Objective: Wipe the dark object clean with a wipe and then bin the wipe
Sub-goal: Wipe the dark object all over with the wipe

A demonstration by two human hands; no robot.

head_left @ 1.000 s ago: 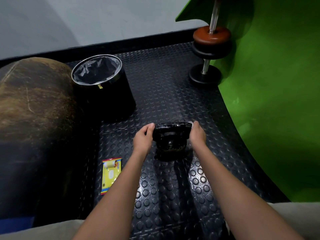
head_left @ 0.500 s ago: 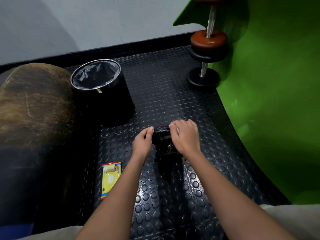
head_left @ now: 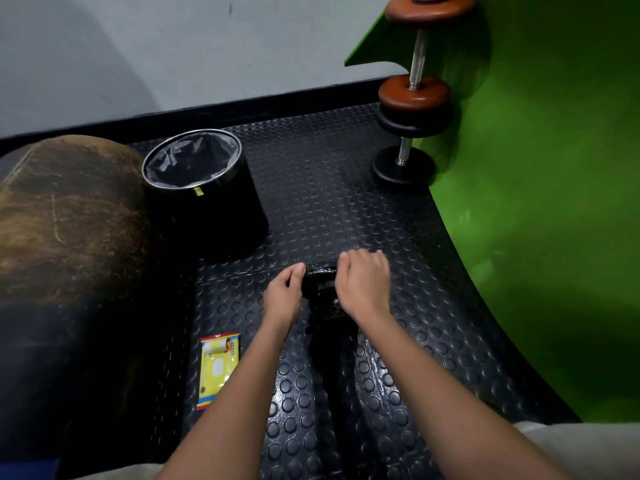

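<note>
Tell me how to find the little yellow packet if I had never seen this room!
Start at the big round black bin with the shiny metal rim on the dark studded rubber floor mat. Come straight toward the camera from it, to just beside the person's left forearm. There lies the flat yellow wipe packet with red edges, the only bright, flat thing among dark, bulky ones.

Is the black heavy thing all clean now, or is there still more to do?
Not finished yet. The wipe pack is already out on the floor mat. Right now the left hand steadies the dark kettlebell while the right hand covers its top, apparently rubbing; the wipe itself is hidden. Still left: finishing the wiping and dropping the wipe into the bin, where no wipe shows.
</note>
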